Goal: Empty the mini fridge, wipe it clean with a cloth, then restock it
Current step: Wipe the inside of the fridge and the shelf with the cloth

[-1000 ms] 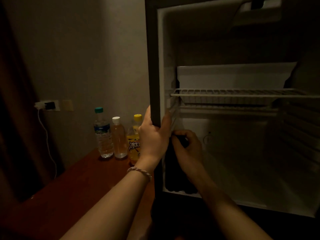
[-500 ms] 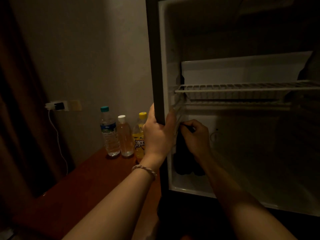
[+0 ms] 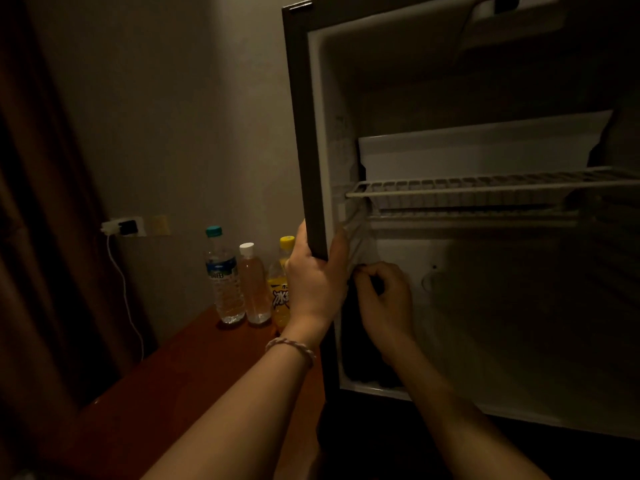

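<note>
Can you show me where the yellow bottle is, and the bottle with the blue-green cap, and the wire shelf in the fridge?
yellow bottle (image 3: 278, 299): head view, on its label.
bottle with the blue-green cap (image 3: 221, 271): head view, on its label.
wire shelf (image 3: 485, 185): head view, on its front rail.

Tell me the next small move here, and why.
Probably lift the dark bottle out. The right hand grips its top at the fridge floor's left corner, while the left hand holds the fridge's left front edge.
</note>
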